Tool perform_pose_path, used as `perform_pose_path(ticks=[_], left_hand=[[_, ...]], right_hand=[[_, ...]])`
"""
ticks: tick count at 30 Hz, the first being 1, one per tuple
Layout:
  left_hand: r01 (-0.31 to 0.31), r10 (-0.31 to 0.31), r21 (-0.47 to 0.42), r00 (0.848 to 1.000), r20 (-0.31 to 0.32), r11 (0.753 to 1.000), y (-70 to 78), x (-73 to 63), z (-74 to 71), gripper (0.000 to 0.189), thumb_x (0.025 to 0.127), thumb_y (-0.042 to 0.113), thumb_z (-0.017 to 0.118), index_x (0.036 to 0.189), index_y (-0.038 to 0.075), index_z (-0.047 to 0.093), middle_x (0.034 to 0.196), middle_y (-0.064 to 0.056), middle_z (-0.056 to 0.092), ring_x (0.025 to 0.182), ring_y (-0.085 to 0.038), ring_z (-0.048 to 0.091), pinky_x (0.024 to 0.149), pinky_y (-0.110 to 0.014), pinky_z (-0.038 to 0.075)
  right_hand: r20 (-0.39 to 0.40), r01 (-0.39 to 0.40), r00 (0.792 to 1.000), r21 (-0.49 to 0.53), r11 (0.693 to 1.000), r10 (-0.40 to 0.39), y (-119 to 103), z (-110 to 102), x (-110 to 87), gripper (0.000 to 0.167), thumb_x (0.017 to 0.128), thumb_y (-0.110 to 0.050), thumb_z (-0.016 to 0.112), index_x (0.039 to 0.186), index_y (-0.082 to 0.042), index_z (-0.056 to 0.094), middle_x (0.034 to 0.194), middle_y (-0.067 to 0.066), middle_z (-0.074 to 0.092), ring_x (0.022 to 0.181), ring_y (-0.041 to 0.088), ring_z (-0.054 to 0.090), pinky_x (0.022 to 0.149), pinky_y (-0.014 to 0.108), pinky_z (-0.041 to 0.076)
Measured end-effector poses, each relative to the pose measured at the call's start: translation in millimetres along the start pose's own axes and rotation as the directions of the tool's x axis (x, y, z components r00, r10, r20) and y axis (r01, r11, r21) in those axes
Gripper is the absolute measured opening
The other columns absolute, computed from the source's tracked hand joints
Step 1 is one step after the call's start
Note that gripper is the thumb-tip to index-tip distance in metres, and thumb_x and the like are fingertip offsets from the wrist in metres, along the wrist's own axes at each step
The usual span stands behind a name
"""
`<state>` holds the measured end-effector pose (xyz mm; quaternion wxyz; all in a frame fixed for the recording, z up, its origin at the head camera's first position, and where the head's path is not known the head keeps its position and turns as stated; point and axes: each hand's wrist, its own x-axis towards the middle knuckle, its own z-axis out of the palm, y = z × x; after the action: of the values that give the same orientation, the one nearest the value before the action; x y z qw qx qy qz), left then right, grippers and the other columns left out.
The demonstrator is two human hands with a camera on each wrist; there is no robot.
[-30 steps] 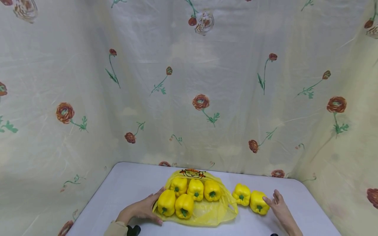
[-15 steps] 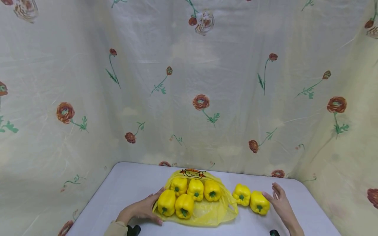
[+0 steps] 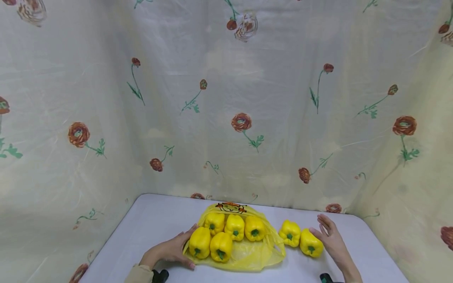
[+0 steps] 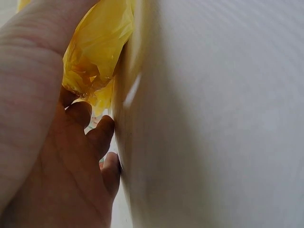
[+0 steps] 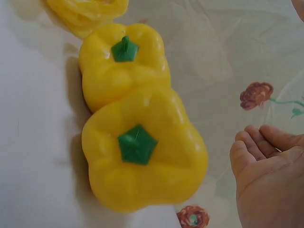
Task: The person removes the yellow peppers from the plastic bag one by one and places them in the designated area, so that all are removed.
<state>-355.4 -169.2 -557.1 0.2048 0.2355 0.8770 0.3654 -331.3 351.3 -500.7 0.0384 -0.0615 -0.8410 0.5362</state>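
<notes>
A yellow plastic bag [image 3: 245,257] lies flat on the table with its mouth toward me. Several yellow bell peppers [image 3: 199,241] sit together at the bag's left and middle. My left hand [image 3: 170,251] rests against the bag's left edge, thumb and fingers spread apart. In the left wrist view crumpled plastic [image 4: 97,47] touches its fingertips. Two more peppers stand side by side right of the bag, the nearer-right pepper [image 5: 142,156] and its neighbour [image 5: 123,66], green stems showing. My right hand [image 3: 332,241] hovers by the rightmost pepper, fingers loose and holding nothing.
The white table [image 3: 155,220] has rounded far corners. A pale curtain with a flower print [image 3: 240,122] hangs behind it and on both sides. A black wrist strap piece [image 3: 161,276] shows at the left wrist, another dark piece [image 3: 325,278] near the right.
My right hand has lifted from beside the rightmost pepper, rising away from it and then shifting slightly left above its right side. The left hand, bag and peppers have stayed put.
</notes>
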Motion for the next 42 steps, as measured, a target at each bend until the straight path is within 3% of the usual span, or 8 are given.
perform_pose_path(ticks=[6,16,23,28,34,42], left_hand=[[-0.001,0.001,0.005,1.0,-0.002,1.0,0.3,-0.5,-0.2,0.121,0.069,0.047,0.084,0.156,0.012,0.008,0.164,-0.007,0.004,0.15,-0.032,0.011,0.121,-0.059,0.005],[-0.008,0.008,0.016,1.0,-0.003,1.0,0.1,0.1,-0.6,0.121,0.069,0.048,0.084,0.156,0.012,0.008,0.164,-0.008,0.004,0.15,-0.032,0.011,0.121,-0.058,0.005],[-0.003,0.003,0.027,1.0,-0.006,1.0,-0.2,-0.1,-0.9,0.122,0.069,0.049,0.083,0.156,0.013,0.006,0.164,-0.007,0.004,0.15,-0.032,0.012,0.121,-0.058,0.006],[-0.015,0.015,0.031,1.0,-0.003,0.999,0.4,-1.3,-0.8,0.121,0.07,0.048,0.083,0.156,0.012,0.006,0.164,-0.008,0.004,0.15,-0.032,0.012,0.121,-0.058,0.006],[-0.017,0.018,0.035,1.0,-0.002,0.999,-0.4,-1.2,-0.7,0.121,0.07,0.048,0.083,0.156,0.012,0.006,0.164,-0.008,0.004,0.15,-0.033,0.012,0.121,-0.059,0.007],[-0.019,0.018,0.027,1.0,0.007,0.999,0.3,-0.5,-0.9,0.121,0.07,0.049,0.083,0.156,0.011,0.006,0.164,-0.008,0.004,0.15,-0.033,0.012,0.12,-0.059,0.006]], right_hand=[[0.052,0.019,0.998,0.006,1.0,-0.019,-15.6,7.9,-4.7,0.101,0.09,-0.039,0.066,0.153,0.0,-0.003,0.159,0.026,0.006,0.148,0.04,0.009,0.121,0.05,0.015],[0.054,0.162,0.986,-0.054,0.985,-0.159,-15.9,23.7,-3.6,0.095,0.089,-0.042,0.066,0.152,0.0,0.008,0.156,0.023,0.018,0.143,0.04,0.02,0.118,0.043,0.022],[0.061,0.245,0.969,-0.057,0.968,-0.241,-29.3,37.0,-11.1,0.088,0.089,-0.034,0.068,0.149,0.002,0.015,0.152,0.025,0.024,0.14,0.04,0.025,0.118,0.048,0.024],[0.064,0.259,0.965,-0.07,0.963,-0.255,-34.1,45.4,-14.3,0.087,0.087,-0.034,0.071,0.148,0.001,0.019,0.15,0.024,0.028,0.138,0.039,0.028,0.116,0.047,0.026],[0.151,0.218,0.963,0.049,0.975,-0.223,-40.4,57.1,-15.7,0.087,0.085,-0.025,0.074,0.149,-0.003,0.02,0.153,0.02,0.026,0.144,0.036,0.022,0.12,0.047,0.021],[0.227,0.209,0.949,0.066,0.976,-0.219,-45.0,77.8,-20.5,0.084,0.084,-0.024,0.075,0.149,-0.007,0.024,0.154,0.016,0.03,0.145,0.033,0.026,0.12,0.046,0.024]])
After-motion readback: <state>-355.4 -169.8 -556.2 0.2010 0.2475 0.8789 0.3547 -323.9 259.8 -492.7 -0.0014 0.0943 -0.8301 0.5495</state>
